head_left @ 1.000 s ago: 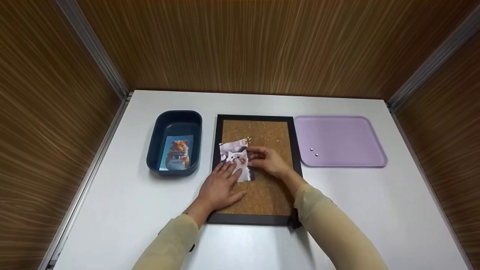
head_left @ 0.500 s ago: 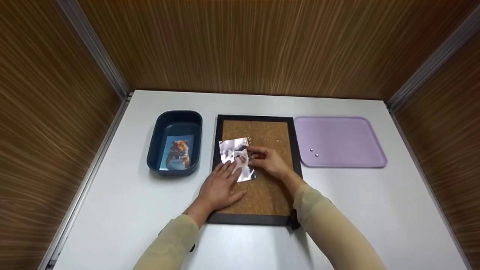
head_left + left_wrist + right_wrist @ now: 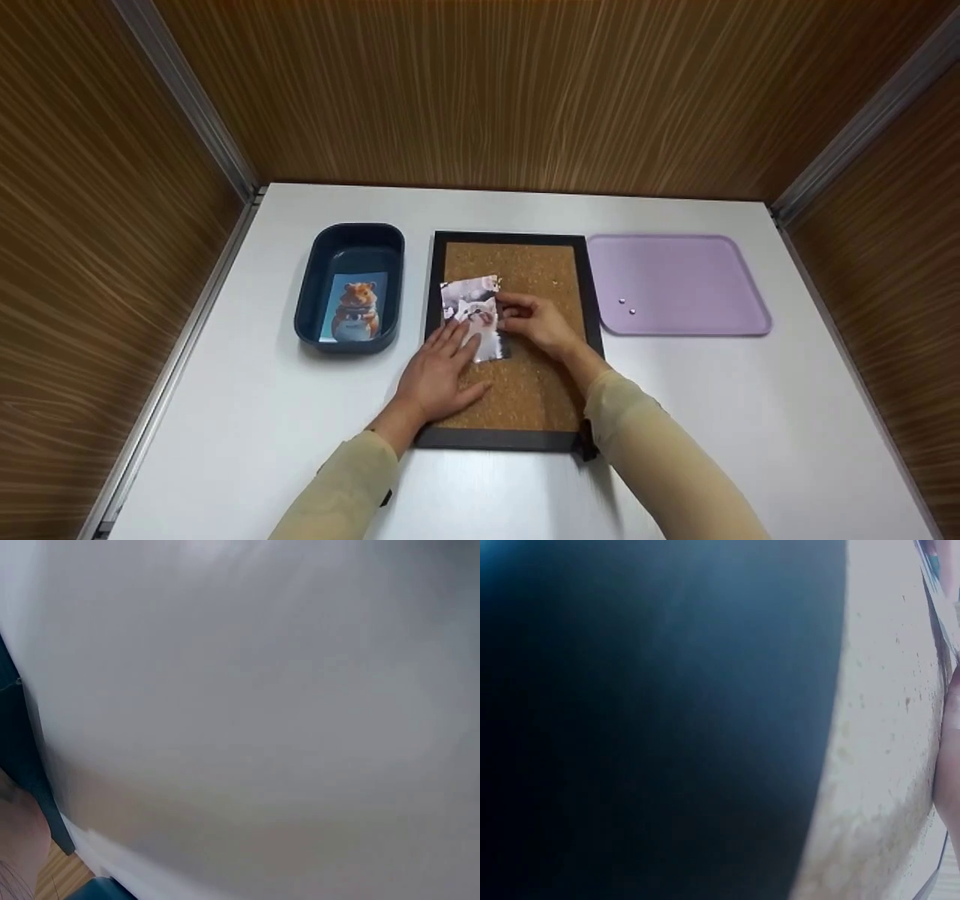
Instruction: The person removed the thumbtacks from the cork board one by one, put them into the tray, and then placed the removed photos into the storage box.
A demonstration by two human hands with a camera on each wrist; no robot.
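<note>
A kitten photo (image 3: 480, 291) lies slightly tilted on the left half of a black-framed cork board (image 3: 525, 397). My left hand (image 3: 436, 379) rests spread on the board, its fingertips on the photo's lower left part. From the other side my right hand (image 3: 541, 324) holds the photo's right edge with curled fingers; its exact grip is partly hidden. In the right wrist view, part of the right hand (image 3: 949, 757) shows against the pale board surface. The left wrist view is mostly blurred white, with a bit of skin at lower left.
Left of the board stands a dark blue bin (image 3: 304, 319) with a hamster picture (image 3: 356, 307) inside. To the right, a lilac tray (image 3: 690, 285) carries two small shiny pieces (image 3: 632, 311). Wood-grain panels enclose the white table (image 3: 225, 420) at the back and sides.
The photo has flexed and shifted slightly, its glare appearing half a second ago and fading now. Both hands stay nearly in place.
</note>
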